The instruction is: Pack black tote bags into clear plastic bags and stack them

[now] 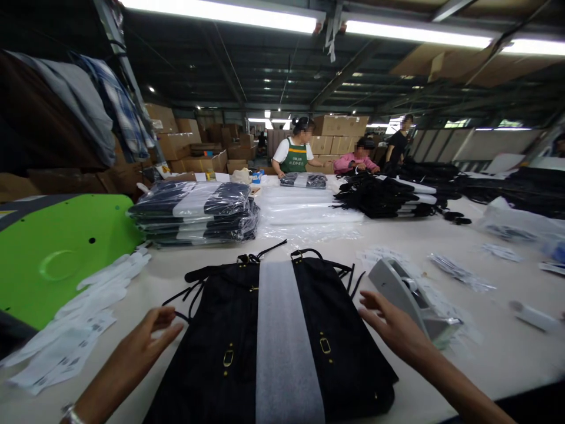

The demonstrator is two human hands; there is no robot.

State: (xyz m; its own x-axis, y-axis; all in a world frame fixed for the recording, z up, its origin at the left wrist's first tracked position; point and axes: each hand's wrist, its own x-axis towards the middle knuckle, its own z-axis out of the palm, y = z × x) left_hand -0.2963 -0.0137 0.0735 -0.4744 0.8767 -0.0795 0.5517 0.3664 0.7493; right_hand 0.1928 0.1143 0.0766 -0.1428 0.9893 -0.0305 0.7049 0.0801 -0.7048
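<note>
Black bag (339, 312) lies between left hand (148, 337) and right hand (392, 321), both open, grasping nothing

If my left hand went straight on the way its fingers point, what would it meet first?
Your left hand would probably meet the thin black strap first, then the black buckled piece, though one view leaves its height unclear.

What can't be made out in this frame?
All head view:
Near left corner of black item: cut off by bottom edge.
Surface under pale strip: covered by strip.
Print on left labels: too small, blurred.
Rest of green panel: cut off by left edge.
</note>
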